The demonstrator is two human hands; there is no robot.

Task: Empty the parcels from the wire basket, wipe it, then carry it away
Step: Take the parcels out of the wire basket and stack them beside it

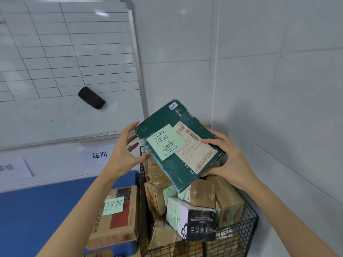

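My right hand (pixel 228 160) grips a flat dark green parcel (pixel 167 167) at its right edge, thumb lying across the top face and the fingers curled underneath. I hold the parcel tilted, in the middle of the frame, above the wire basket (pixel 246 227). A pale green sticky note (pixel 166 141) with handwritten characters and a shipping label (pixel 194 151) sit on its top face. My left hand (pixel 126 151) is spread wide at the parcel's left edge, fingers straight. One fingertip reaches the upper corner, but I cannot tell whether it presses there.

The black wire basket stands in the lower right of the frame, tucked into the corner of the room, and is heaped with brown parcels (pixel 202 193). A white-and-black box (pixel 193 221) lies tilted on top of the heap.

Just left of the basket is a blue surface (pixel 37 210), filling the lower left. On it lies a brown carton (pixel 118 216) with its own green note, just beside the basket's wall.

The walls (pixel 278 71) are pale and tiled. A whiteboard (pixel 65 62) ruled into a grid fills the upper left, with a black eraser (pixel 91 97) stuck on its lower part. Below the board, a paper sign (pixel 98 154) with printed characters is fixed to the wall, and another sign (pixel 13 167) shows at the left edge.
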